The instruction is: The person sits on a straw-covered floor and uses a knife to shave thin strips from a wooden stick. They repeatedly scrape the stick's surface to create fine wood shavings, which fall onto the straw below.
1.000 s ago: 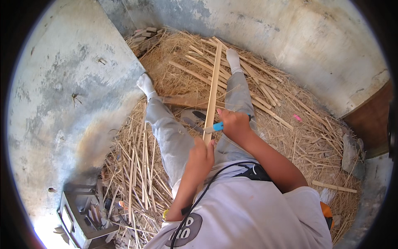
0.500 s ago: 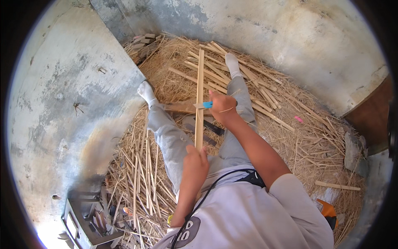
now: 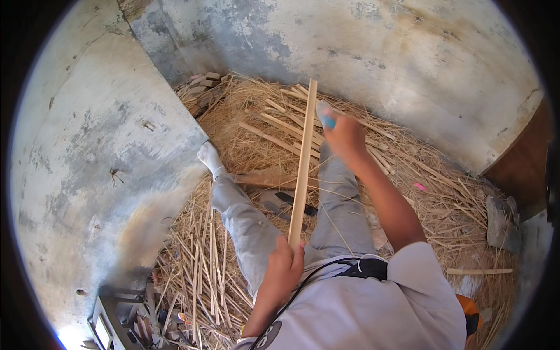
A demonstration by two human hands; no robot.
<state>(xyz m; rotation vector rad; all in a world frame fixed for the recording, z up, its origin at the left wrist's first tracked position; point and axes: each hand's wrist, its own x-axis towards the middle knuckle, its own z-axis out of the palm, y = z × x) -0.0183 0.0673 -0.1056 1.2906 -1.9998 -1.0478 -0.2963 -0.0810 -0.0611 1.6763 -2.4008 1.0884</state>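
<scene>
My left hand [image 3: 283, 268] is closed round the near end of a long pale split bamboo strip [image 3: 304, 160]. The strip slants up and away between my legs, its far end above the straw. My right hand [image 3: 348, 140] grips a knife with a blue handle [image 3: 328, 121], just right of the strip's far part. Motion blurs the knife, and its blade is hard to make out. Knife and strip look apart, though I cannot be sure. Between my legs lie a dark flat blade-like piece [image 3: 294, 203] and a wooden plank [image 3: 262, 179].
Cut strips [image 3: 271, 139] lie heaped beyond my feet, and many thin slats [image 3: 207, 262] at my left. Shavings cover the floor. Walls [image 3: 105, 146] stand left and ahead. A grey frame-like box [image 3: 108, 324] sits lower left, an orange item [image 3: 469, 309] lower right, a stone block [image 3: 503, 224] at right.
My right hand and the knife have moved up and away along the strip. The strip's far end has swung right. The view has shifted slightly.
</scene>
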